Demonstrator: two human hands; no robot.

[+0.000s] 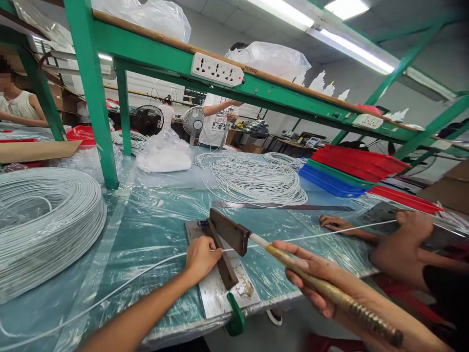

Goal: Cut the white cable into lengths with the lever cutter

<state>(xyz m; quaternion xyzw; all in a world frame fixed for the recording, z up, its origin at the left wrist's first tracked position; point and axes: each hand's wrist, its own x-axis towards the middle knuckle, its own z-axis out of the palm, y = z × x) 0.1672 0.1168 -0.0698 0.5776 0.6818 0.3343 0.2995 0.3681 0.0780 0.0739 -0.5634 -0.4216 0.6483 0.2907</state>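
Note:
In the head view, my left hand [202, 256] pinches a thin white cable [154, 266] close against the lever cutter [224, 259]. The cable runs through the cutter under its raised blade [229, 232] and on to the right. My right hand [311, 274] is wrapped around the cutter's long handle [322, 288], which is covered in worn yellowish tape. The cutter's metal base plate [216, 298] lies at the table's front edge, beside a green clamp [235, 315].
A big coil of white cable [47, 220] stands at left, and looser cable loops [256, 178] lie behind the cutter. At right, a co-worker's hands [414, 230] hold the cable's far end. Stacked red and blue trays [333, 178] and a green shelf frame [146, 44] rise behind.

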